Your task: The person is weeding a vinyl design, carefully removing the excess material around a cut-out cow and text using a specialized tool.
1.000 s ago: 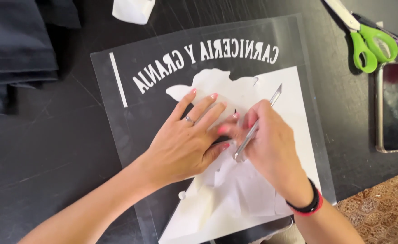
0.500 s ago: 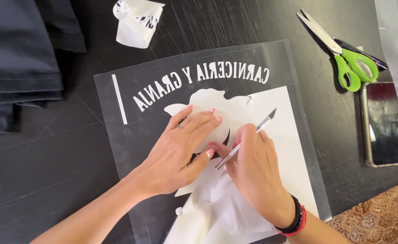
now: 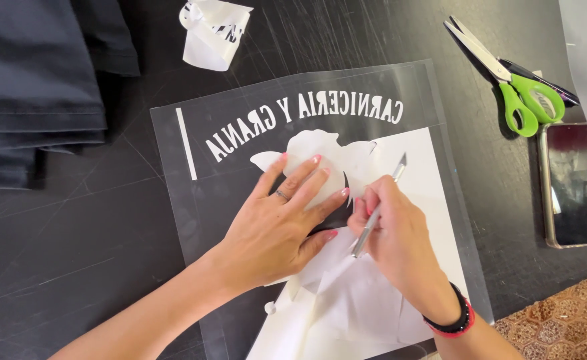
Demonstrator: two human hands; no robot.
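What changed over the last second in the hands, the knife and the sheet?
The camera view shifted, so everything sits a little differently in frame. The left hand still presses flat on the sheet; the right hand still grips the knife, tip up and to the right. Scissors and phone stayed put.
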